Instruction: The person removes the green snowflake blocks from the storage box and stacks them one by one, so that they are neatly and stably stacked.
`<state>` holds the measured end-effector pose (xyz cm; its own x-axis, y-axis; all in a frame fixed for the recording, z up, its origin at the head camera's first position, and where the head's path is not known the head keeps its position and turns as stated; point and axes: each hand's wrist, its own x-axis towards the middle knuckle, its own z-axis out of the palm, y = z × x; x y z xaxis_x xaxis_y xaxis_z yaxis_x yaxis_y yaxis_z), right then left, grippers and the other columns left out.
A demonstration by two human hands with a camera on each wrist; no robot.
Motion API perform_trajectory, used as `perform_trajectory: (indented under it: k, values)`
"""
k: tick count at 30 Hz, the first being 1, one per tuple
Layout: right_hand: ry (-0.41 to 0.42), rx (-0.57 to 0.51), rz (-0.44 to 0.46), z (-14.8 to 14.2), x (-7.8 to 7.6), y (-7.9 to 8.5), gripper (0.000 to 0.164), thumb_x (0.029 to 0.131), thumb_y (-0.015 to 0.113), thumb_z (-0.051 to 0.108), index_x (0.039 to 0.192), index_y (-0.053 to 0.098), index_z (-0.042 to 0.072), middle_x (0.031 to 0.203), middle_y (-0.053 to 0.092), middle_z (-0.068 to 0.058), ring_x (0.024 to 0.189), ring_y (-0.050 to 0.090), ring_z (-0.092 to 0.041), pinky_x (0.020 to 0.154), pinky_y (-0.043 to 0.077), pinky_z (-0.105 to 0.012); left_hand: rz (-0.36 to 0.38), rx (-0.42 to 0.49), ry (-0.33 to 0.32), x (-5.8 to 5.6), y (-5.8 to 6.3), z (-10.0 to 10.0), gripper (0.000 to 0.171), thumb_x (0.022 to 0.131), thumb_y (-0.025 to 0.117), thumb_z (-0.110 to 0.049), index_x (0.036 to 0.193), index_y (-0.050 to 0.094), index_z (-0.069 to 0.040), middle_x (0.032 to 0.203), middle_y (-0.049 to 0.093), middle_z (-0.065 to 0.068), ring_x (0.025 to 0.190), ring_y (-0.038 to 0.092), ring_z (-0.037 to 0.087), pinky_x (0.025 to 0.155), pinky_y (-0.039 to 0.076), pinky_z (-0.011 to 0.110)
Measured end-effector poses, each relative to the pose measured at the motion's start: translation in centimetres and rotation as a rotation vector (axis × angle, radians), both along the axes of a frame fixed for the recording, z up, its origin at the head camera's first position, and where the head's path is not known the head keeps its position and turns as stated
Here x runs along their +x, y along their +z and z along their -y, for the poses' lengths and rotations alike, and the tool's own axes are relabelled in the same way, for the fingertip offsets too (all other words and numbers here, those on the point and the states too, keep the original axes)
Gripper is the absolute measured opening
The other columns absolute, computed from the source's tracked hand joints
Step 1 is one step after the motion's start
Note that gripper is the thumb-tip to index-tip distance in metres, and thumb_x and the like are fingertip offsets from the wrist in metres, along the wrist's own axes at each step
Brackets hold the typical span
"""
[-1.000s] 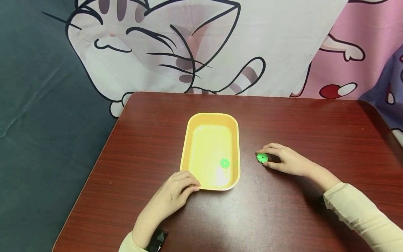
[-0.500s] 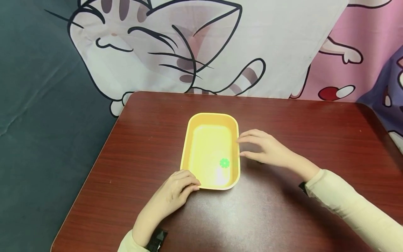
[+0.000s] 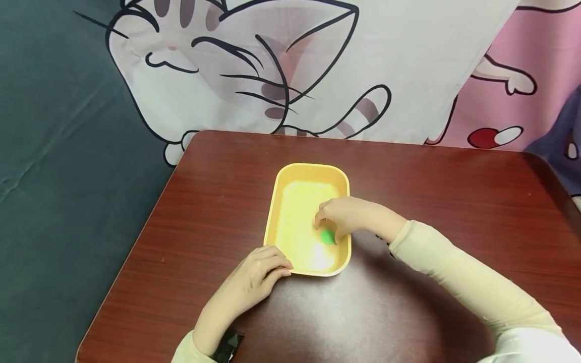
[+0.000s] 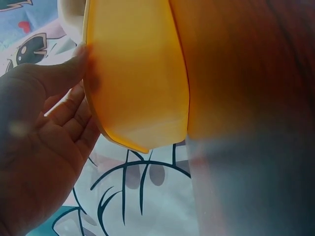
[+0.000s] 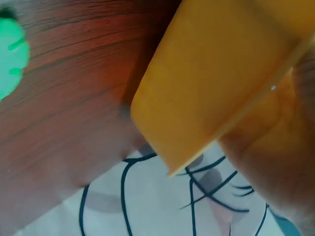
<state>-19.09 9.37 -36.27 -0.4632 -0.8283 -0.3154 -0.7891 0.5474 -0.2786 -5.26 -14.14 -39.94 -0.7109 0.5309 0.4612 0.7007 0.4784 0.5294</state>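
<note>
A yellow plastic tray (image 3: 271, 222) stands on the table. My left hand (image 3: 256, 272) holds its near-left corner, with thumb and fingers at the rim (image 4: 87, 93). My right hand (image 3: 345, 214) reaches over the right wall into the tray, fingers bent downward. A small green disc (image 3: 328, 237) lies on the tray floor between its fingers and thumb; a gap appears between the fingertips and the disc. Another green piece (image 3: 379, 236), mostly hidden under the right wrist, lies on the table; a notched green disc (image 5: 12, 59) shows at the left in the right wrist view.
The dark red-brown table (image 3: 218, 201) extends around the tray on all sides. A white cloth with a cat drawing (image 3: 327, 65) hangs behind its far edge, a pink cloth (image 3: 499, 106) at the right.
My right hand has left the green piece on the table, moved left over the tray's right rim and down into it. The left hand has stayed at the corner. The view has shifted slightly.
</note>
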Motion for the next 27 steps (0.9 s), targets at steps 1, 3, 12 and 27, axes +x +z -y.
perform_trajectory:
  k: [1,3,12,27]
  values:
    - [-0.009,0.032,0.002,0.2,0.0,-0.1,0.042,0.057,0.086,0.012,0.094,0.067,0.018,0.089,0.058,0.006,0.082,0.055,-0.014,0.071,0.048,-0.030,0.001,0.001,-0.002,0.0,0.0,0.0,0.001,0.085,0.067,-0.013,0.086,0.068,-0.013,0.085,0.062,-0.008,0.081,0.055,0.005,0.077,0.045,0.022]
    - [-0.023,0.074,-0.016,0.5,0.0,-0.4,0.040,0.056,0.087,0.013,0.087,0.064,0.021,0.085,0.056,0.007,0.077,0.053,-0.013,0.065,0.047,-0.031,0.005,0.001,-0.003,0.0,0.1,-0.1,0.002,0.085,0.068,-0.012,0.086,0.068,-0.014,0.085,0.062,-0.008,0.081,0.055,0.005,0.077,0.045,0.022]
    - [-0.044,-0.002,-0.060,1.2,0.0,-1.7,0.032,0.063,0.084,0.021,0.084,0.061,0.022,0.077,0.050,0.009,0.068,0.046,-0.011,0.059,0.041,-0.029,0.027,-0.014,0.010,0.1,0.0,-0.1,0.004,0.083,0.068,-0.012,0.086,0.068,-0.014,0.085,0.061,-0.009,0.080,0.054,0.004,0.075,0.045,0.021]
    - [0.012,-0.233,-0.092,2.2,0.8,-3.1,0.030,0.077,0.077,0.027,0.102,0.070,0.013,0.096,0.062,0.002,0.085,0.060,-0.011,0.080,0.050,-0.031,0.002,0.000,0.006,0.3,0.3,-0.2,0.003,0.087,0.065,-0.015,0.087,0.068,-0.015,0.084,0.061,-0.009,0.080,0.055,0.005,0.075,0.045,0.020]
